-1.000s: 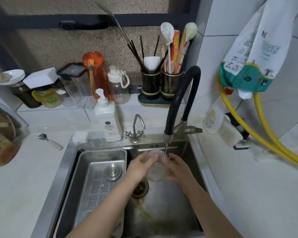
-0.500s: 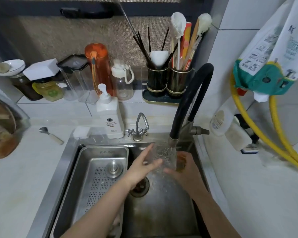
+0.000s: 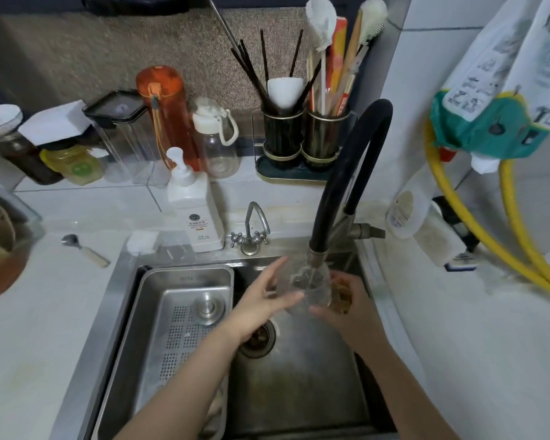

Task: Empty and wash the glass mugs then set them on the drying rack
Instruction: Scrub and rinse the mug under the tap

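**Glass mug held under the running tap**

We see the glass mug (image 3: 308,289) held over the sink (image 3: 299,376), directly below the nozzle of the black hose faucet (image 3: 346,173), with water falling into it. The right hand (image 3: 346,309) grips the mug from its right side, fingers curled around the glass. The left hand (image 3: 261,300) is at the mug's left side with fingers spread and mostly straight; its fingertips lie against the glass, though motion blur keeps us from judging the contact precisely.

Left of the hands, a perforated steel drain tray (image 3: 178,322) sits in the sink with a round metal plug (image 3: 208,308) resting on it. The drain (image 3: 258,339) lies just near of the left wrist. On the far rim stand a small chrome tap (image 3: 251,230) and a white pump bottle (image 3: 192,204). A spoon (image 3: 83,249) lies on the counter to the left.
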`<state>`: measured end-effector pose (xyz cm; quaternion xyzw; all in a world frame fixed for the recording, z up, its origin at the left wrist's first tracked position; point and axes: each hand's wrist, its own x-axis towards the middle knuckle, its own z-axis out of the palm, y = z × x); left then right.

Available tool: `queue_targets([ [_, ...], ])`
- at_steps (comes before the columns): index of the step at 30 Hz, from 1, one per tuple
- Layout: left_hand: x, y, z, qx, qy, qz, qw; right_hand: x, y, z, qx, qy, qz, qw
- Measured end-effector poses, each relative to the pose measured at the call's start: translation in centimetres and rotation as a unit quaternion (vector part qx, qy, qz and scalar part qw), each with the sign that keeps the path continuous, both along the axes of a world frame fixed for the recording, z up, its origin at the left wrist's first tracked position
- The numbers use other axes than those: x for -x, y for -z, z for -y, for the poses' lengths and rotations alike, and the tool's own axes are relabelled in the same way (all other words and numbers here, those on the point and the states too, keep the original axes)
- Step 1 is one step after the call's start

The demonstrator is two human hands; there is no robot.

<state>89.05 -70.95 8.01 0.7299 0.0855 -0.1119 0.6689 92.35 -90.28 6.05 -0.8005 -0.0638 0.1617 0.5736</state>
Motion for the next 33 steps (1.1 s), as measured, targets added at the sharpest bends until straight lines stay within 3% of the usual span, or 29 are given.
queue_targets([
  [5, 0.6, 0.4, 2.1, 0.004, 0.039, -0.003, 0.999, 2.6, 1.1, 2.0, -0.010, 0.065, -0.014, 0.998],
  [10, 1.2, -0.1, -0.6, 0.011, 0.017, 0.003, 1.000, 3.2, -0.2, -0.6, 0.004, 0.035, 0.022, 0.999],
  [15, -0.4, -1.0, 2.2, 0.038, 0.051, 0.023, 0.998, 2.6, -1.3, 1.3, -0.047, 0.100, 0.039, 0.993],
  [21, 0.8, -1.1, -1.4, 0.021, 0.026, 0.026, 0.999, 2.2, -1.6, -1.7, -0.030, 0.026, 0.046, 0.998],
  [25, -0.5, -1.3, 0.2, 0.062, 0.024, 0.023, 0.997, 0.8, -1.8, -0.3, -0.031, 0.047, 0.027, 0.998],
  [29, 1.9, 0.3, 1.2, 0.044, 0.053, 0.017, 0.997, 4.3, -0.1, 0.9, -0.004, 0.071, 0.010, 0.997],
  [33, 2.4, 0.1, -0.7, 0.094, 0.027, -0.001, 0.995, 4.7, -0.5, -0.9, 0.020, 0.046, 0.038, 0.998],
])
